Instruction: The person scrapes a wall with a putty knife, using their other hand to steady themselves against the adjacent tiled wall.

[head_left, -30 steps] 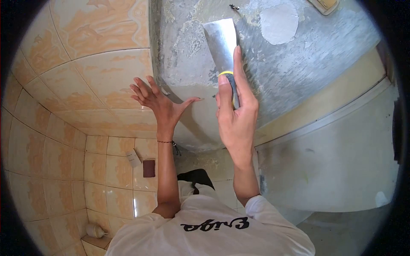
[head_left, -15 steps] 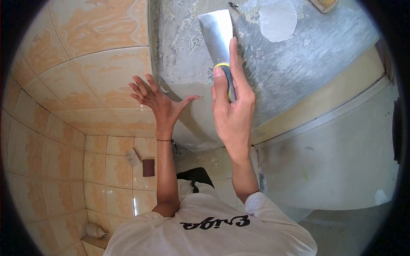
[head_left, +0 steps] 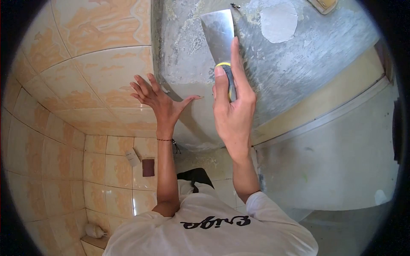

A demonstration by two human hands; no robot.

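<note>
My right hand [head_left: 235, 106] is wrapped round the dark handle of a putty knife [head_left: 220, 36], its index finger stretched along the edge of the wide metal blade. The blade points up the frame, over the rough grey wall [head_left: 183, 55]. Nothing is in my left hand [head_left: 160, 100], whose fingers are spread beside the corner where orange-patterned tiles [head_left: 115, 68] meet the grey surface. A braided bracelet circles that wrist. To the right of the blade is a pale round patch [head_left: 278, 22] on the grey wall.
Dark red block [head_left: 148, 167] and a light card-like piece [head_left: 133, 157] lie on the tiled floor at lower left. A whitish rounded object [head_left: 95, 231] rests on a ledge further down. At right runs a cream strip [head_left: 316, 113]; a tan object [head_left: 323, 5] is at the top.
Both hands and the putty knife have shifted very slightly to the right. The grip on the knife and the spread of the left fingers look the same.
</note>
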